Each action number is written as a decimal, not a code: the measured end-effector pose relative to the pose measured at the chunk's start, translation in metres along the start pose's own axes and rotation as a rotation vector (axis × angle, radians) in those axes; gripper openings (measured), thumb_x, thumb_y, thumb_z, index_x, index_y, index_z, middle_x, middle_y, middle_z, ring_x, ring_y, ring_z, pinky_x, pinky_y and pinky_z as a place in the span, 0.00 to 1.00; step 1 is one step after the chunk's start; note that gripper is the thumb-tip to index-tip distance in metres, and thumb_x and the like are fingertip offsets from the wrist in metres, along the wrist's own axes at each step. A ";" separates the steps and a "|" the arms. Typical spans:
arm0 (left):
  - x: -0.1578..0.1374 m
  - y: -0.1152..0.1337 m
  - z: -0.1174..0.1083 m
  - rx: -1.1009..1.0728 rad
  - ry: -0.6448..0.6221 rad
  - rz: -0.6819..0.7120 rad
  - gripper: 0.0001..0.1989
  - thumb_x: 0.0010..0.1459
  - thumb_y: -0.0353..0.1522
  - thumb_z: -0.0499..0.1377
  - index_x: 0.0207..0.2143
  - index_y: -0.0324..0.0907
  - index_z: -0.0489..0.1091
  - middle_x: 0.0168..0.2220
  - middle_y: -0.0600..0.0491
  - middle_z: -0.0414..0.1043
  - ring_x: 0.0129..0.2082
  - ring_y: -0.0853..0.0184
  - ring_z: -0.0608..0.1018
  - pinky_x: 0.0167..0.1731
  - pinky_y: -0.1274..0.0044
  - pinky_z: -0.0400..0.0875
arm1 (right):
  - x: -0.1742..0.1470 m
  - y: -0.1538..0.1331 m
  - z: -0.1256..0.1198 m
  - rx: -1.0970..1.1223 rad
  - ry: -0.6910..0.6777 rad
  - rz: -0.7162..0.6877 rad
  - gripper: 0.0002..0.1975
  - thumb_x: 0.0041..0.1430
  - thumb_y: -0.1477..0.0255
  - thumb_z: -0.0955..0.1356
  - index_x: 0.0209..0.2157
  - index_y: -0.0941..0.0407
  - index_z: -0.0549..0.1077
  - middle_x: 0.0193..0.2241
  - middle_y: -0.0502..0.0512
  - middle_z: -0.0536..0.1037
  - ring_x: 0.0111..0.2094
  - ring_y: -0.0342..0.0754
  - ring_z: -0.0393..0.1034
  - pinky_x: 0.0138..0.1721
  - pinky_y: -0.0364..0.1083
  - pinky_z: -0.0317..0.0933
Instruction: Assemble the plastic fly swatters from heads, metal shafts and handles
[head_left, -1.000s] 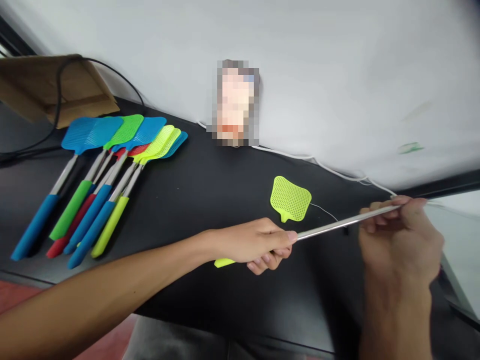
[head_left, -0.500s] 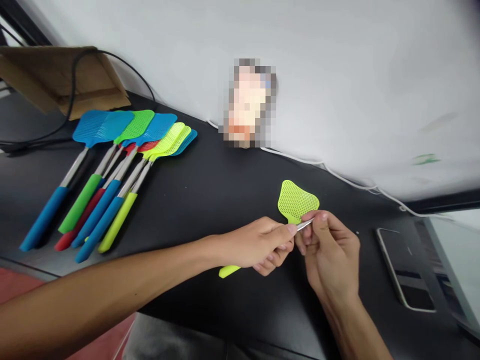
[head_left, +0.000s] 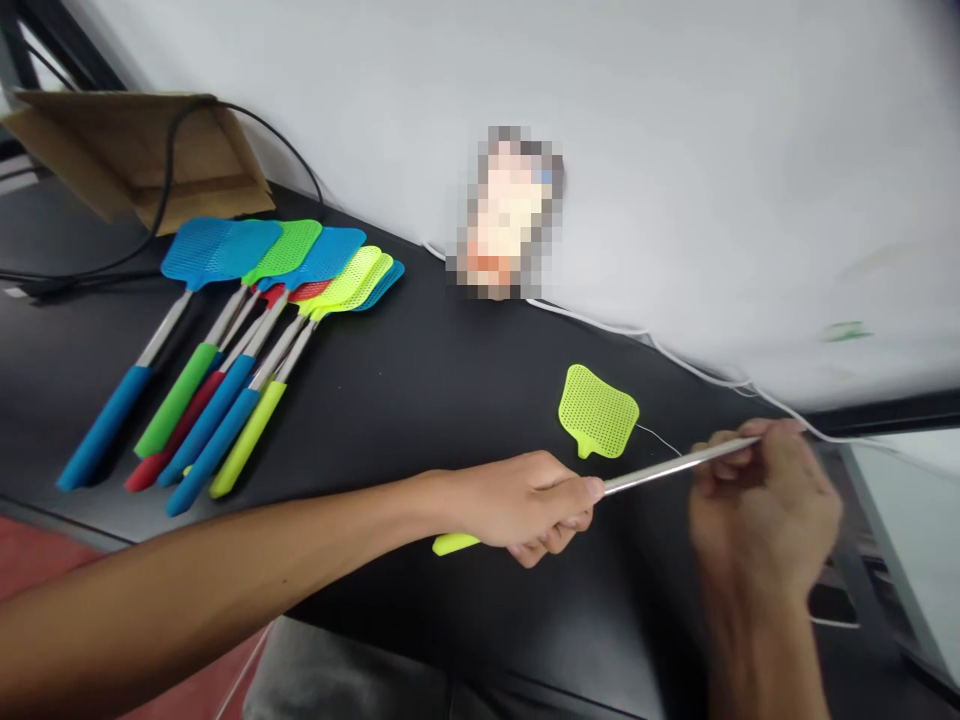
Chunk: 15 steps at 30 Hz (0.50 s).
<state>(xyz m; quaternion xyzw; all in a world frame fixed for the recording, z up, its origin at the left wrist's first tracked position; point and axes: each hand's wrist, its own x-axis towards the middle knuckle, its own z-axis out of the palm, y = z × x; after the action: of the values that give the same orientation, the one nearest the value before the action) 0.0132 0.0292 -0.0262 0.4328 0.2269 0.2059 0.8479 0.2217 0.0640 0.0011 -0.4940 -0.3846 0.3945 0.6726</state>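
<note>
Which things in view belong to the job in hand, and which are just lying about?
Job in hand:
metal rod, held between left hand and right hand
yellow handle
loose yellow swatter head
swatter pile, probably

Apparently lying about:
cardboard box
black cable
white cable

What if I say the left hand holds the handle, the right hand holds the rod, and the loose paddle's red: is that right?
Not quite: the head camera shows the loose paddle is yellow-green, not red. The left hand does hold the handle, and the right hand the rod.
</note>
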 end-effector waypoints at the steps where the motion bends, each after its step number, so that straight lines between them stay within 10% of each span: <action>1: 0.000 -0.001 0.000 -0.007 0.017 0.023 0.28 0.62 0.57 0.52 0.25 0.43 0.54 0.20 0.63 0.48 0.18 0.77 0.53 0.19 0.80 0.51 | -0.013 0.003 0.008 -0.025 -0.022 0.018 0.09 0.59 0.71 0.72 0.26 0.55 0.74 0.21 0.46 0.63 0.21 0.41 0.54 0.19 0.42 0.49; 6: 0.005 -0.001 0.001 -0.083 0.100 0.107 0.27 0.65 0.54 0.49 0.25 0.42 0.56 0.18 0.63 0.49 0.16 0.77 0.55 0.18 0.81 0.51 | -0.052 0.017 0.027 -0.206 -0.331 0.124 0.12 0.64 0.62 0.70 0.31 0.55 0.77 0.18 0.45 0.65 0.19 0.40 0.57 0.21 0.42 0.51; 11: 0.011 0.004 -0.007 -0.223 0.201 0.281 0.18 0.69 0.47 0.50 0.35 0.41 0.64 0.16 0.65 0.51 0.13 0.76 0.54 0.16 0.81 0.56 | -0.024 0.023 0.015 -0.783 -0.359 -0.358 0.21 0.73 0.61 0.57 0.43 0.56 0.79 0.36 0.58 0.80 0.38 0.51 0.74 0.42 0.51 0.65; 15: 0.011 0.013 -0.020 -0.282 0.458 0.500 0.13 0.70 0.42 0.51 0.37 0.42 0.63 0.16 0.64 0.53 0.14 0.76 0.56 0.17 0.82 0.60 | -0.012 0.037 0.014 -1.258 -0.577 -0.604 0.24 0.72 0.60 0.57 0.62 0.56 0.68 0.62 0.67 0.69 0.63 0.62 0.60 0.60 0.62 0.55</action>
<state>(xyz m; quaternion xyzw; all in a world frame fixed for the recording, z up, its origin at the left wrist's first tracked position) 0.0088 0.0556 -0.0283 0.2965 0.2673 0.5276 0.7498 0.1981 0.0654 -0.0332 -0.5352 -0.8167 0.0127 0.2152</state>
